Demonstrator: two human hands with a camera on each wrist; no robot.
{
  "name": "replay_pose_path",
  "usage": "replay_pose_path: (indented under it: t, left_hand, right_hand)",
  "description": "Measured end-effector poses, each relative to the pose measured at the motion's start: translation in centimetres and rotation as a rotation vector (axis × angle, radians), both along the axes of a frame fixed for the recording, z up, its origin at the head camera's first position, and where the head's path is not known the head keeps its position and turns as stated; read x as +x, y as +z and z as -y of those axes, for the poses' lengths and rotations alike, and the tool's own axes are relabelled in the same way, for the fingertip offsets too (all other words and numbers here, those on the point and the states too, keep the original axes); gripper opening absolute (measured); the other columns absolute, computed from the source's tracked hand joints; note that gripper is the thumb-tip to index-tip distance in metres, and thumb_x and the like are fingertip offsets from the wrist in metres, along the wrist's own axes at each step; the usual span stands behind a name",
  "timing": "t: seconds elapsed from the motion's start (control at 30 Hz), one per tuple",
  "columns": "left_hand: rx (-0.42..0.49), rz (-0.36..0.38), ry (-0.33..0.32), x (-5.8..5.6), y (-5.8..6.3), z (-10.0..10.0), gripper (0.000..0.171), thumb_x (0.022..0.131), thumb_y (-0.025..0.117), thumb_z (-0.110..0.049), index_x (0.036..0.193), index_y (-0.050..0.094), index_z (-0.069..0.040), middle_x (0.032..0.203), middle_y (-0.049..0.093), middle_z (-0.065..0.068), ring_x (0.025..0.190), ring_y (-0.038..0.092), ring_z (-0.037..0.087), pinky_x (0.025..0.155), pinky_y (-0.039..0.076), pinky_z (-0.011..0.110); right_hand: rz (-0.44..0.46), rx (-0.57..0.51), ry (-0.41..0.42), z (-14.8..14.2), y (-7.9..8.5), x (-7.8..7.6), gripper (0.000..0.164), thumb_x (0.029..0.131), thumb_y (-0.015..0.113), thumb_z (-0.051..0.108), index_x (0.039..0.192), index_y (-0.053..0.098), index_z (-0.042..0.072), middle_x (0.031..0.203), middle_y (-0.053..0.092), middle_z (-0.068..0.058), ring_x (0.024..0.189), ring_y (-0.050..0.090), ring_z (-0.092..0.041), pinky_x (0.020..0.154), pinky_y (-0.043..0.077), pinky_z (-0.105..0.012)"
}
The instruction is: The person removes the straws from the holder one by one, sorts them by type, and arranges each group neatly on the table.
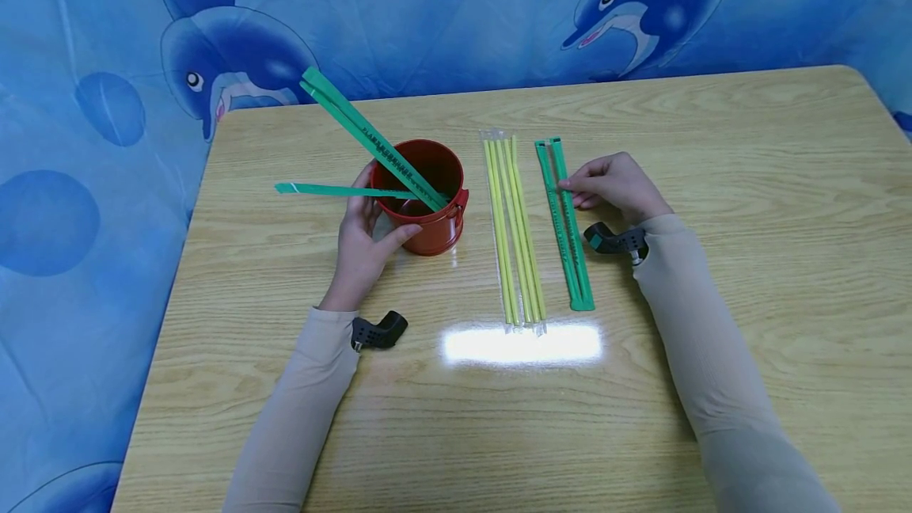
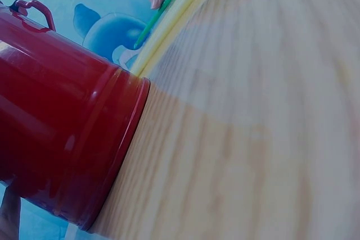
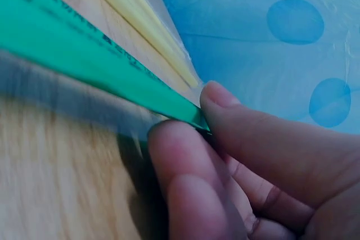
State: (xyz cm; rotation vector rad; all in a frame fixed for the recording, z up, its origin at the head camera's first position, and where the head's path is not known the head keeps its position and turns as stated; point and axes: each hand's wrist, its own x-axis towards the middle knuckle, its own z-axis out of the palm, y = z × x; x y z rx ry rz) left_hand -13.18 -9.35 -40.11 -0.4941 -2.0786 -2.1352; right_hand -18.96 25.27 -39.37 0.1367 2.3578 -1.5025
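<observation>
A red bucket (image 1: 435, 229) stands on the table, with several green paper-wrapped straws (image 1: 359, 129) leaning out of it to the left. My left hand (image 1: 362, 248) holds the bucket's left side, thumb across the front and fingers round behind. To the right of the bucket, two more green wrapped straws lie side by side. My right hand (image 1: 618, 184) pinches the right-hand green wrapped straw (image 1: 572, 236) near its upper part between thumb and fingers. In the right wrist view, its edge sits between thumb (image 3: 247, 122) and fingertips.
Several yellow straws (image 1: 514, 236) in clear wrappers lie between the bucket and the green pair. The wooden table (image 1: 769, 275) ends at a blue curtain (image 1: 370, 14) printed with dolphins. Light reflects off the tabletop below the yellow straws.
</observation>
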Motion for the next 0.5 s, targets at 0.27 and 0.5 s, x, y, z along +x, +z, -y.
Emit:
replay_pose_path:
  t: [0.27, 0.5]
  left_hand:
    - [-0.016, 0.003, 0.003, -0.01, -0.07, 0.02, 0.097, 0.073, 0.075, -0.042, 0.148, 0.025, -0.006, 0.147, 0.037, 0.008, 0.134, 0.034, 0.018, 0.112, 0.027, 0.034]
    - [-0.007, 0.01, 0.005, 0.08, 0.07, -0.01, 0.097, 0.073, 0.076, -0.044, 0.148, 0.025, -0.007, 0.147, 0.037, 0.007, 0.134, 0.034, 0.018, 0.111, 0.027, 0.035]
  right_hand:
    - [-0.007, 0.024, 0.005, -0.1, -0.18, 0.03, 0.029, 0.09, 0.066, 0.015, 0.1, 0.065, -0.011, 0.069, 0.066, 0.0, 0.058, 0.062, -0.009, 0.058, 0.055, -0.022]
    - [-0.006, 0.011, 0.004, -0.07, -0.14, 0.02, 0.027, 0.09, 0.065, 0.014, 0.1, 0.065, -0.011, 0.072, 0.067, -0.001, 0.059, 0.063, -0.009, 0.059, 0.055, -0.023]
